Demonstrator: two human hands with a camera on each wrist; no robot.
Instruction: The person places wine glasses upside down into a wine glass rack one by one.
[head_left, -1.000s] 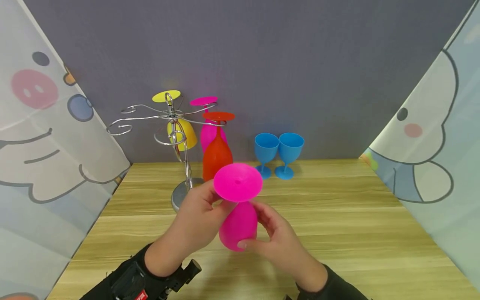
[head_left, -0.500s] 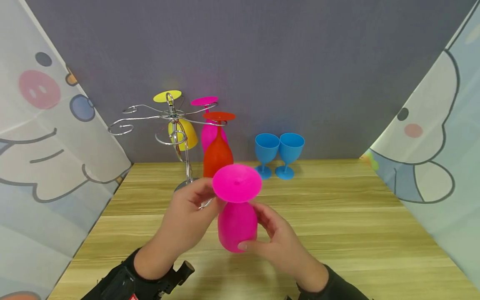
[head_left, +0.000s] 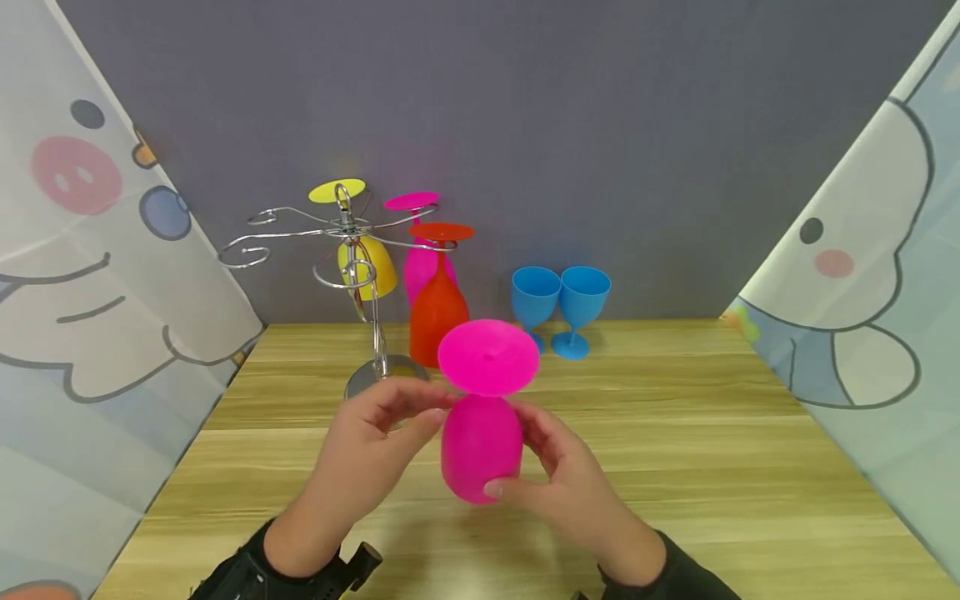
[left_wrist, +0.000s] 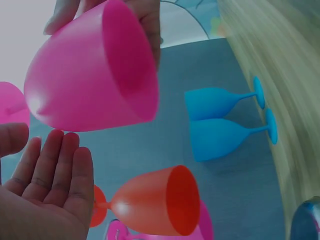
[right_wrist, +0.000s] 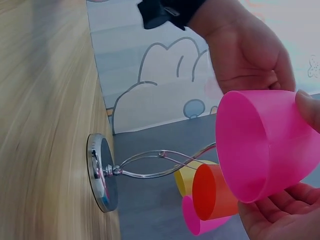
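A pink plastic goblet (head_left: 482, 450) is held upside down above the table, its round foot uppermost and its bowl opening downward. My right hand (head_left: 573, 492) grips the bowl from the right, with the thumb low on the near side and the fingers behind. To the left of the bowl is my left hand (head_left: 367, 462), its fingers extended and loosely bent, fingertips right by the goblet's neck. In the left wrist view those fingertips (left_wrist: 55, 140) lie close beside the bowl, and the palm holds nothing. The stem is mostly hidden under the foot.
Behind the left hand stands a chrome stemware rack (head_left: 348, 229) on a round base. Yellow (head_left: 378, 271), pink (head_left: 412, 200) and orange (head_left: 438, 317) goblets hang inverted from its arms. Two blue goblets (head_left: 535, 292) stand upright by the grey back wall (head_left: 637, 167).
My left hand has drawn away from the goblet's stem, down and to the left, its fingers loosening. The pink goblet has shifted slightly right in my right hand.
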